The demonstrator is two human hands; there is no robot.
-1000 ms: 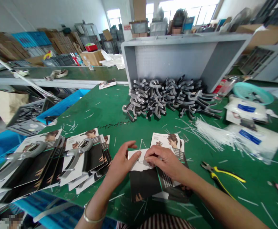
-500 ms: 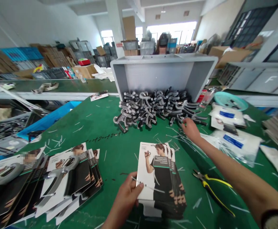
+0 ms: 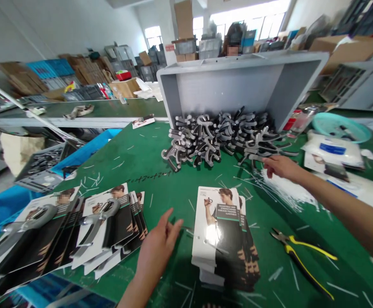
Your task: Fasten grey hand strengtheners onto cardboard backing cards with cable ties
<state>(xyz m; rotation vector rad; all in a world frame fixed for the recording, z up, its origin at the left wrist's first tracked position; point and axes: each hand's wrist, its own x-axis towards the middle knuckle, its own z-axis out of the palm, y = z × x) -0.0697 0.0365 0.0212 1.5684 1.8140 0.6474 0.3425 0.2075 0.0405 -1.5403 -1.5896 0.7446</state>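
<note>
In the head view, your left hand [image 3: 159, 250] is open with fingers spread, grip released, over the matte green desk [image 3: 135, 158], just left of the stack of glossy printed cards [image 3: 221, 231]. Your right hand [image 3: 277, 166] reaches the pile of curved grey-and-black hand grippers [image 3: 205, 141], fingers curled at one handle; whether that grip has clenched, you cannot tell. Yellow-handled pliers [image 3: 287, 241] lie near the cards
</note>
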